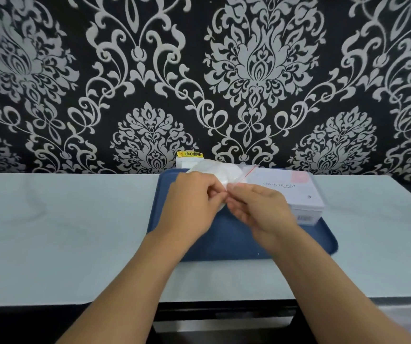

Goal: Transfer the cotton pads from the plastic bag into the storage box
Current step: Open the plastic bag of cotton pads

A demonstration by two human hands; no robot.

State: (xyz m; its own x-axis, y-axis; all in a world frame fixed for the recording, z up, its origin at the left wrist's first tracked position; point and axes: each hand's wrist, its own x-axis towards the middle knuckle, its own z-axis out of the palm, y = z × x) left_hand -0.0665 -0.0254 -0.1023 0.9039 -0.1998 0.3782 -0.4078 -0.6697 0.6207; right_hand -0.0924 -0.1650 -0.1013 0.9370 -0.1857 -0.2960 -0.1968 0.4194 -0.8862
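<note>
Partly hidden plastic bag (214,171), both hands (194,202) pinching, pads indistinct

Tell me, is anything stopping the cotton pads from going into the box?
Yes. The storage box has its lid on, and the plastic bag around the pads looks sealed, both hands pinching its edge.

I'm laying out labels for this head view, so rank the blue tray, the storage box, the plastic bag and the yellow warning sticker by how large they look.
1. blue tray
2. storage box
3. plastic bag, partly hidden by both hands, so unsure
4. yellow warning sticker
</note>
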